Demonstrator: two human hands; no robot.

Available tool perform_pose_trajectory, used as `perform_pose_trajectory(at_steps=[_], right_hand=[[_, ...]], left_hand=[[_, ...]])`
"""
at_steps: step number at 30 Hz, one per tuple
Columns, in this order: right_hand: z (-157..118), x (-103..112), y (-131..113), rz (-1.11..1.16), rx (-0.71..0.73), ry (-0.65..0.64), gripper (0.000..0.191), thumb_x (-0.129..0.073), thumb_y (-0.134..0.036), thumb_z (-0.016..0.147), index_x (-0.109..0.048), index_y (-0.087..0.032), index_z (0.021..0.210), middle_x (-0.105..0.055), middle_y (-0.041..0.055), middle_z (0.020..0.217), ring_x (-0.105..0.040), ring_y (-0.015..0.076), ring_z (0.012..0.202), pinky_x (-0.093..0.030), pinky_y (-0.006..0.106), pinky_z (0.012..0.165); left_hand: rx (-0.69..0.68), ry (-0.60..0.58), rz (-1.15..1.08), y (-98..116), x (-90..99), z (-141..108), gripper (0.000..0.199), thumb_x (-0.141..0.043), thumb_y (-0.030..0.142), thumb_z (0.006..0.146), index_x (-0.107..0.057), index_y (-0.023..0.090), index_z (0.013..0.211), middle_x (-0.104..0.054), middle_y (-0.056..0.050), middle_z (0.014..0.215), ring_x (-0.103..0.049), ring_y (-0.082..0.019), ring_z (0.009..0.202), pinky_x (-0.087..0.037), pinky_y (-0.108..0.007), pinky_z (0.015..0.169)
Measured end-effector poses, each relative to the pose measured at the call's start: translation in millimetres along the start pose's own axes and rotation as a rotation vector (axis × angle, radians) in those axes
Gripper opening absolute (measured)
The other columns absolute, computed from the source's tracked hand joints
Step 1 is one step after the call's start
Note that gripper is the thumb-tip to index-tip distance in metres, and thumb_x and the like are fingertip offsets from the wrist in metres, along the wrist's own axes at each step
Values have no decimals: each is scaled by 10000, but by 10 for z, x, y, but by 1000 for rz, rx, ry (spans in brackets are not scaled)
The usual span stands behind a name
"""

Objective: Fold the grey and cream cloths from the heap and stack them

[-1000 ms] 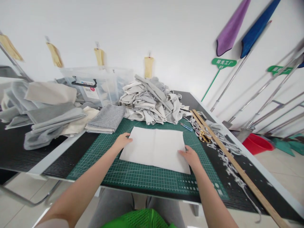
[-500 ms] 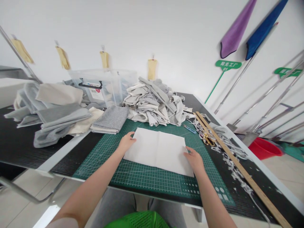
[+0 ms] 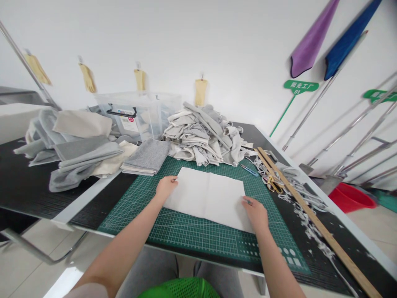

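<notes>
White cloth (image 3: 225, 203), roughly rectangular and creased down its middle, lies flat on the green gridded cutting mat (image 3: 186, 229), well within the mat's left and right edges and short of its near edge. The mat sits along the near edge of the black-topped bench (image 3: 93, 211).

From where I stand, the person's two hands are apart, one at each side of the cloth. Left hand (image 3: 166, 188): thumb and index finger at the cloth's left edge, toward its far left corner. Right hand (image 3: 256, 213): thumb and index finger over the right edge, near mid-length. Both touch the cloth; whether either is clamped on it cannot be told, as the other fingers are partly hidden.

Surrounding items: a folded grey cloth (image 3: 149, 153) overlaps the mat's far left corner. A heap of crumpled fabric (image 3: 198, 136) covers the mat's far edge. A clear plastic box (image 3: 142, 124) stands behind, at the bench's far side. A blue tool (image 3: 249, 170) lies on the mat near its far right corner. Gold-handled scissors (image 3: 274, 185) lie at the mat's right edge, beside a wooden strip (image 3: 325, 235) that slants along the bench's right edge.
</notes>
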State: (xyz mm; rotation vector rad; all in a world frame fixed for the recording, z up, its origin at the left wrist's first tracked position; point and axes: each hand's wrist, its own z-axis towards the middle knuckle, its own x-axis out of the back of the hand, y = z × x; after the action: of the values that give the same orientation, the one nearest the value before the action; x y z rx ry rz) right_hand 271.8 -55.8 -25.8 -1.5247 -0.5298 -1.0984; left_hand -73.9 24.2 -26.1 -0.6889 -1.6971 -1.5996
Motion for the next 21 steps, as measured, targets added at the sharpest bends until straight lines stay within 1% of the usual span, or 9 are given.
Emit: perform_pose_trajectory(at_steps=[3, 7, 8, 11, 14, 19, 21], right_hand=[[-3, -7, -3, -41, 20, 11, 340, -400, -333, 688, -602, -199, 926, -640, 55, 810, -577, 185, 721, -409, 261, 609], [-31, 11, -27, -82, 97, 13, 370, -364, -311, 717, -540, -195, 1021, -621, 14, 668, -567, 152, 597, -404, 239, 533], [-47, 22, -42, -89, 141, 3, 346, -361, -295, 722, -554, -202, 994, -619, 9, 680, -566, 145, 609, -405, 233, 545], [-114, 47, -109, -117, 303, -37, 252, -382, -226, 718, -616, -234, 810, -612, 0, 794, -555, 132, 723, -394, 208, 612], [-193, 30, -190, -160, 402, -43, 234, -395, -187, 716, -620, -245, 742, -596, 7, 789, -541, 130, 706, -366, 198, 573], [-259, -24, -269, -160, 425, -14, 227, -398, -168, 713, -616, -231, 694, -591, 20, 741, -528, 125, 641, -342, 198, 528], [-247, -3, -266, -121, 410, 0, 228, -400, -167, 705, -617, -236, 716, -597, 13, 754, -532, 125, 646, -361, 202, 548]], left_hand=[[22, 17, 36, 42, -2, -36, 328, -476, 261, 657, -593, 227, 961, -624, -23, 900, -551, -170, 818, -387, -228, 678], [52, 22, 75, 71, -7, -50, 331, -466, 260, 662, -586, 244, 970, -618, -25, 926, -546, -183, 837, -385, -240, 679], [57, 21, 81, 75, -8, -49, 326, -463, 260, 663, -588, 250, 964, -616, -22, 932, -544, -184, 846, -384, -240, 683], [65, 14, 96, 84, -11, -49, 309, -460, 274, 666, -599, 262, 942, -612, -14, 950, -541, -191, 864, -386, -245, 689], [76, 12, 112, 96, -24, -56, 306, -456, 290, 669, -603, 266, 936, -609, -23, 959, -543, -205, 864, -391, -260, 677], [60, 44, 129, 87, -52, -72, 301, -449, 300, 675, -605, 266, 930, -601, -35, 975, -541, -210, 866, -392, -274, 682], [61, 46, 55, 63, -51, -54, 292, -465, 287, 662, -612, 253, 913, -603, -38, 966, -534, -212, 875, -387, -276, 700]])
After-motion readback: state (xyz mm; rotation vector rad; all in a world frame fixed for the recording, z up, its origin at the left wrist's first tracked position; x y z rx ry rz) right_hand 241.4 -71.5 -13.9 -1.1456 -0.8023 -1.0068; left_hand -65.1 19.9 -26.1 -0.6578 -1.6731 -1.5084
